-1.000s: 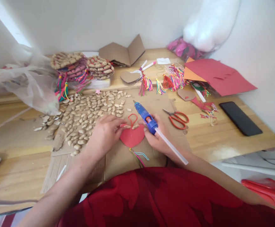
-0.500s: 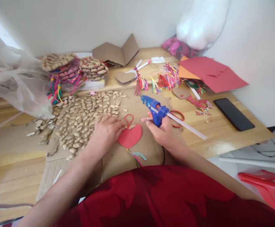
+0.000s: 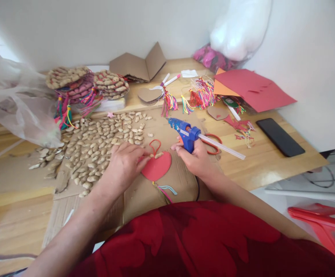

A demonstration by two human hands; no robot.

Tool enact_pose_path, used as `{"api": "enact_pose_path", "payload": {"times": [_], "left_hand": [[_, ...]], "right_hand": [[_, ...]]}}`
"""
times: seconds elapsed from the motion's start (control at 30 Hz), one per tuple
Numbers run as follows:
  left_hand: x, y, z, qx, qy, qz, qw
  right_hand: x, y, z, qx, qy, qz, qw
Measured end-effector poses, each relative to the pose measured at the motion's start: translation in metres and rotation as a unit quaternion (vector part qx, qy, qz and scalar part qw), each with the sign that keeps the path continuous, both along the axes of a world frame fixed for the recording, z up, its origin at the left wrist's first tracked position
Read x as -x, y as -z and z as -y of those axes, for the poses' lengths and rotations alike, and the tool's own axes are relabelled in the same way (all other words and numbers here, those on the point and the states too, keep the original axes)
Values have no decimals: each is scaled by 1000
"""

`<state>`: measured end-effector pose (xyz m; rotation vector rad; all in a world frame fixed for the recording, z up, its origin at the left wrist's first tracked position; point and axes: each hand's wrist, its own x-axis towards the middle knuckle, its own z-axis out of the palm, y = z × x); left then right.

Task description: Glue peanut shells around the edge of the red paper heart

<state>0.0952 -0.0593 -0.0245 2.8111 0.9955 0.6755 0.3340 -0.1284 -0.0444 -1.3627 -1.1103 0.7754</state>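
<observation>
A red heart-shaped piece point(image 3: 157, 167) lies on the cardboard in front of me. It has a red cord loop point(image 3: 155, 144) at its top and a coloured tassel point(image 3: 166, 188) below. A few peanuts point(image 3: 158, 155) sit along its upper edge. My left hand point(image 3: 128, 159) is at the heart's upper left, thumb and fingers drawn together at a peanut there, partly hidden by the fingers. To the heart's right, my right hand point(image 3: 194, 156) grips a blue glue gun point(image 3: 186, 132). Its nozzle points up and left, clear of the heart, and a glue stick point(image 3: 225, 146) protrudes behind.
Many loose peanuts point(image 3: 98, 138) spread left of the heart. Red-handled scissors point(image 3: 213, 144) lie right of the glue gun, with a black phone point(image 3: 279, 136) farther right. Behind are tassels point(image 3: 204, 92), cardboard hearts point(image 3: 150, 95), red paper point(image 3: 254, 88) and finished peanut pieces point(image 3: 110, 84).
The whole view has shifted slightly, so things sit a little farther left. My left hand stays at the heart's upper left edge, and my right hand still holds the glue gun.
</observation>
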Motion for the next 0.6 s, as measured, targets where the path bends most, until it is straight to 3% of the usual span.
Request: {"api": "enact_pose_path", "payload": {"times": [0.17, 0.33, 0.6], "left_hand": [[-24, -5, 4, -23, 71, -32, 997], [-46, -2, -1, -79, 98, -51, 991], [-51, -1, -4, -74, 127, -30, 989]], "right_hand": [[-2, 1, -1, -9, 12, 20, 1000], [-4, 2, -2, -7, 17, 23, 1000], [-5, -2, -1, 6, 22, 39, 999]]}}
